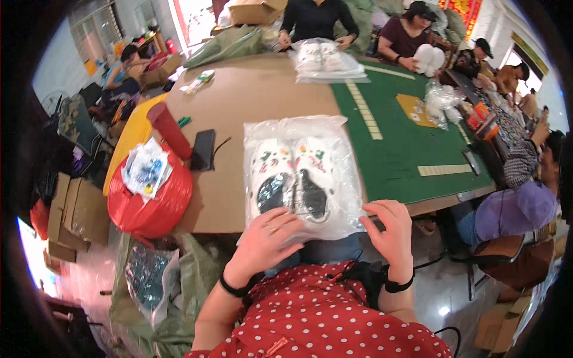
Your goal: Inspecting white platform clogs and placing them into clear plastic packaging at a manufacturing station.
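Observation:
A clear plastic bag (347,179) lies on the near edge of the table. Inside it a pair of white clogs (271,161) with coloured charms and black patches at the near ends lies side by side. My left hand (267,238) rests on the bag's near left part, fingers stretched and thumb apart. Beside the bag's near right corner is my right hand (391,230); its thumb and forefinger meet the edge with a gap between them, and it looks open.
Left of the bag are a red tape roll (122,206) with small packets on top, a red cylinder (169,128) and a black phone (203,149). A green mat (406,161) covers the right side. Across the table a person handles another bagged pair (325,59). Other people sit right.

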Motion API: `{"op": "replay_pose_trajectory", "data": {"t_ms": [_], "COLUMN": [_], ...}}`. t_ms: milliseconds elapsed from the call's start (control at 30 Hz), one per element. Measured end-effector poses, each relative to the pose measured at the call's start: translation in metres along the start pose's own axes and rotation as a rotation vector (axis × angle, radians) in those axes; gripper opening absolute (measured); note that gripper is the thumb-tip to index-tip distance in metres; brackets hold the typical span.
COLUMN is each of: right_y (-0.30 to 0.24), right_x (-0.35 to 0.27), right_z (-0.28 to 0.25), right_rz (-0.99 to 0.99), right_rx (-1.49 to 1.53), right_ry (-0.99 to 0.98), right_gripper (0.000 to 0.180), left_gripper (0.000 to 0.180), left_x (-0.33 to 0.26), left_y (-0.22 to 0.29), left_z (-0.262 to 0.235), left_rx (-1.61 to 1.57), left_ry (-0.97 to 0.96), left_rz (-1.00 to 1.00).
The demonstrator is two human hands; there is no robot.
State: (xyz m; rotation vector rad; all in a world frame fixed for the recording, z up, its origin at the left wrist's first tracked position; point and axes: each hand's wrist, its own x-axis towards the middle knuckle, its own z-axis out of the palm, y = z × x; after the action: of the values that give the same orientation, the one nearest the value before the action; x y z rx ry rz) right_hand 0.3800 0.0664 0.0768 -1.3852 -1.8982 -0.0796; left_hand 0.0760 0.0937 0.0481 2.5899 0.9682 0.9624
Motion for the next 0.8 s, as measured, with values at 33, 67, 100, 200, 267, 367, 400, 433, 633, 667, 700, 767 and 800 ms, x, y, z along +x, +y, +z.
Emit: {"op": "replay_pose_trajectory", "data": {"t_ms": [33, 67, 100, 200, 267, 367, 400, 433, 633, 667, 700, 767, 800], "right_y": [-0.003, -0.006, -0.005, -0.013, -0.006, -0.008, -0.011, -0.013, -0.012, -0.011, -0.009, -0.011, -0.01], "right_x": [0.0, -0.001, -0.003, -0.006, -0.012, -0.013, -0.012, -0.011, -0.012, -0.012, -0.013, -0.012, -0.013], "right_z": [0.005, 0.008, 0.013, 0.022, 0.031, 0.035, 0.035, 0.035, 0.042, 0.043, 0.043, 0.045, 0.045], "right_rz": [0.022, 0.044, 0.043, 0.193, 0.161, 0.125, 0.118, 0.119, 0.069, 0.064, 0.077, 0.093, 0.092], "right_rx": [0.024, 0.044, 0.052, 0.192, 0.201, 0.165, 0.174, 0.185, 0.133, 0.138, 0.139, 0.12, 0.123], "right_ry": [-0.098, -0.194, -0.271, -0.42, -0.483, -0.496, -0.505, -0.535, -0.501, -0.508, -0.494, -0.464, -0.469], "right_gripper": [0.03, 0.035, 0.052, 0.066, 0.073, 0.081, 0.081, 0.081, 0.077, 0.077, 0.075, 0.068, 0.068], "left_gripper": [0.049, 0.048, 0.048, 0.048, 0.051, 0.057, 0.06, 0.063, 0.061, 0.061, 0.063, 0.065, 0.066], "left_x": [0.006, 0.012, 0.016, 0.026, 0.033, 0.043, 0.048, 0.055, 0.085, 0.089, 0.091, 0.084, 0.082], "left_y": [0.002, 0.004, 0.005, -0.007, -0.017, -0.029, -0.032, -0.034, -0.033, -0.031, -0.028, -0.029, -0.027], "left_z": [0.004, 0.007, 0.009, 0.008, 0.003, -0.006, -0.008, -0.011, -0.013, -0.009, -0.005, 0.006, 0.006], "left_rx": [0.048, 0.092, 0.1, -0.067, -0.167, -0.208, -0.23, -0.216, -0.107, -0.062, -0.048, -0.007, 0.034], "left_ry": [-0.025, -0.052, -0.059, -0.2, -0.237, -0.32, -0.371, -0.409, -0.714, -0.766, -0.791, -0.708, -0.624], "left_rz": [0.041, 0.086, 0.062, 0.085, 0.119, 0.12, 0.144, 0.154, 0.102, 0.094, 0.062, 0.098, 0.14]}}
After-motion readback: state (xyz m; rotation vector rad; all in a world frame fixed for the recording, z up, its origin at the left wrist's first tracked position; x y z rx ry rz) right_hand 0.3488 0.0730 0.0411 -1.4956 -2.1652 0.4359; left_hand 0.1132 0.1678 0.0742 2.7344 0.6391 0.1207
